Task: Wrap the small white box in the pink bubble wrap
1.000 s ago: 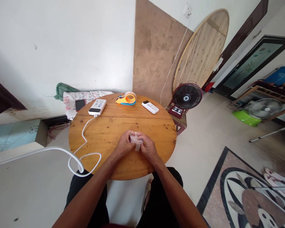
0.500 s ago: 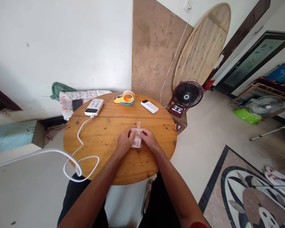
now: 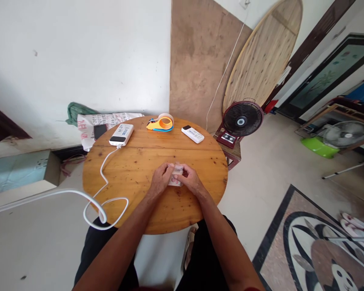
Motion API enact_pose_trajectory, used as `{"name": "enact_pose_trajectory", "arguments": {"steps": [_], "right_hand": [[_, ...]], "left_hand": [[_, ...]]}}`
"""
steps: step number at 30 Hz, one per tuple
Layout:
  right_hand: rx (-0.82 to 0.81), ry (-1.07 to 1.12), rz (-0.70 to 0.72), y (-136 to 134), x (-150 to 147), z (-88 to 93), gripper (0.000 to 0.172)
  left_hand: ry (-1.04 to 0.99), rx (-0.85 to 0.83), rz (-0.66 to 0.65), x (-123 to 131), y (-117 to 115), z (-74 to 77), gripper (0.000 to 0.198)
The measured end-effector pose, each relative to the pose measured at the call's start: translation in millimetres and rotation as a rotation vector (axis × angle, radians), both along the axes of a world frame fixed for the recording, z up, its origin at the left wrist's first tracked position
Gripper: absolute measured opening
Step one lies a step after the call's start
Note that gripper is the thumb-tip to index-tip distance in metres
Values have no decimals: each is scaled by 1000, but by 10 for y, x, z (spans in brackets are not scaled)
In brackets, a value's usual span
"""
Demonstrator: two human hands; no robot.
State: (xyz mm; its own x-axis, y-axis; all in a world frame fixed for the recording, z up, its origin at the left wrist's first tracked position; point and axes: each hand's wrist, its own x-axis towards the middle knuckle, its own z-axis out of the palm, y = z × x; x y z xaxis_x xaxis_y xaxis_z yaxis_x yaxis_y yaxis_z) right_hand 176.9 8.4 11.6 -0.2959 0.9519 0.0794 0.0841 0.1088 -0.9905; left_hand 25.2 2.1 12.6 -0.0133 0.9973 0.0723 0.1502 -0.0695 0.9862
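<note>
A small white packet with red print (image 3: 175,180) lies on the round wooden table (image 3: 130,169), with what looks like clear wrap or tape around its top. My left hand (image 3: 162,178) grips its left side, fingers curled and thumb near the top edge. From the right, my right hand (image 3: 191,178) holds the packet too, its thumb lying across the front. Fingers cover much of the packet, so its full shape is hidden. Farther back stands an orange and blue tape dispenser (image 3: 160,123) with a roll of tape.
At the table's back left a white power bank (image 3: 121,134) has a white cable (image 3: 102,171) trailing over the left edge. Another white power bank (image 3: 193,134) lies back right. A dark red fan (image 3: 242,119) stands on a stool (image 3: 232,154) beyond the right edge.
The clear strip that stuck out beyond the packet's far edge no longer shows there. My right thumb has moved down across the packet's front. The view has shifted slightly.
</note>
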Motion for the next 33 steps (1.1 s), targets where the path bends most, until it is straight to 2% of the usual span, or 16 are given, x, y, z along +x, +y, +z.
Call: {"name": "enact_pose_trajectory", "arguments": {"steps": [4, 9, 22, 33], "right_hand": [[3, 36, 5, -7, -4, 10, 43], [16, 34, 19, -36, 5, 73, 38], [121, -106, -68, -16, 27, 28, 31], [338, -194, -91, -17, -2, 0, 23]], "left_hand": [[-247, -84, -162, -73, -37, 63, 37], [-255, -110, -290, -176, -53, 110, 46], [-136, -65, -295, -190, -33, 76, 21], [-127, -50, -280, -199, -9, 29, 21]]}}
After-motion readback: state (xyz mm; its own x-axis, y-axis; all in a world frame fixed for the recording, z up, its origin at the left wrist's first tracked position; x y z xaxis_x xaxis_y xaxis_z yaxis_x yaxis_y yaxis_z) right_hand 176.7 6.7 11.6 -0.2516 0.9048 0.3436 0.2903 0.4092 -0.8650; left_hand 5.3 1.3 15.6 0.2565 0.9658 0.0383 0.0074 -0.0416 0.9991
